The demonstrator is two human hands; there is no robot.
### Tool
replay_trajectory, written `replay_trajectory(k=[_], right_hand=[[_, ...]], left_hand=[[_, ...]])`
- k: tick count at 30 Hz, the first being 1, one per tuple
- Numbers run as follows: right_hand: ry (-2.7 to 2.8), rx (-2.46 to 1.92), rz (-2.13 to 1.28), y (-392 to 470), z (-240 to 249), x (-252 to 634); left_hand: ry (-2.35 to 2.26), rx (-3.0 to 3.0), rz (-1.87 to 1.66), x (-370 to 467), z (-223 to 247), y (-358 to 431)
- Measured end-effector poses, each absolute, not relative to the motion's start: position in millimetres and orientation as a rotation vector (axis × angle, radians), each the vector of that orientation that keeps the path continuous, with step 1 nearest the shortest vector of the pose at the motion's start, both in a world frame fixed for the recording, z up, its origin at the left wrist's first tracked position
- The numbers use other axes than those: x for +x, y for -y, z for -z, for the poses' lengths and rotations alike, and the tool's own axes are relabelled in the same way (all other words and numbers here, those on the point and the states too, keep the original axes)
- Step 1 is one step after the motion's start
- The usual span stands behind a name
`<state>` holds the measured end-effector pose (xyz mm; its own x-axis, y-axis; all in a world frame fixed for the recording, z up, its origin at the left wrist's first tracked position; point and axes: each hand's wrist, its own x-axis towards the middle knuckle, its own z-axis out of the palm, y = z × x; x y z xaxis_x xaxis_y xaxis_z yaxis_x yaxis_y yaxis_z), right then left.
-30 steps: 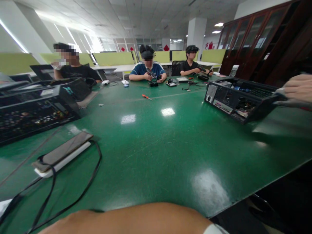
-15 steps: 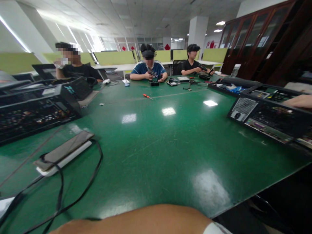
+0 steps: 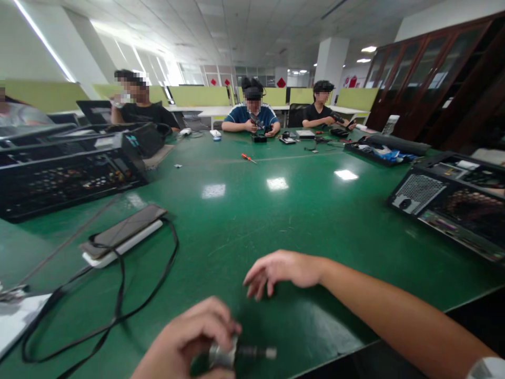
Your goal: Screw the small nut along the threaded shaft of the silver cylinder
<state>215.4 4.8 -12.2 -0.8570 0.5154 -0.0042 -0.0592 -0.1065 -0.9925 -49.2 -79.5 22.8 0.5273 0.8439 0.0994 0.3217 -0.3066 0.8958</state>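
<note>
At the near edge, my left hand is closed around a small tool with a silver body and a thin dark shaft. The shaft points right and ends in a pale tip; blur and my fingers hide its exact kind. My right hand hovers over the green table just beyond it, fingers loosely curved downward and apart, with nothing in them. The forearm reaches in from the lower right.
An open black computer case stands at left, another at right. A power strip with a looping black cable lies at left. Farther off are an orange screwdriver and several people across the table.
The forearm that crossed the bottom edge has given way to both hands in view, the left one with the tool. The view has shifted slightly left.
</note>
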Motion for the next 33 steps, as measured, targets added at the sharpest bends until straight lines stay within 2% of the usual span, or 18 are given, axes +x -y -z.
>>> replay_trajectory(k=[3, 6, 12, 15, 20, 33], right_hand=[[1.315, -0.688, -1.749, -25, 23, 255], [1.226, -0.851, -1.500, -37, 32, 266], [1.577, -0.940, -1.327, -26, 35, 250], [1.790, -0.995, -1.217, -16, 25, 247], [2.112, -1.032, -0.850, -5, 11, 248], [2.207, -1.032, -0.745, 3, 12, 242]], left_hand=[[-0.961, 1.905, -0.805, 3, -30, 41], [-0.956, 1.885, -0.963, 28, -18, 4], [-0.954, 1.751, -0.949, 14, 18, -7], [-0.925, 1.688, -1.025, 17, 20, -4], [-0.910, 1.694, -1.063, 25, 20, -7], [-0.926, 1.753, -0.942, 22, 20, -2]])
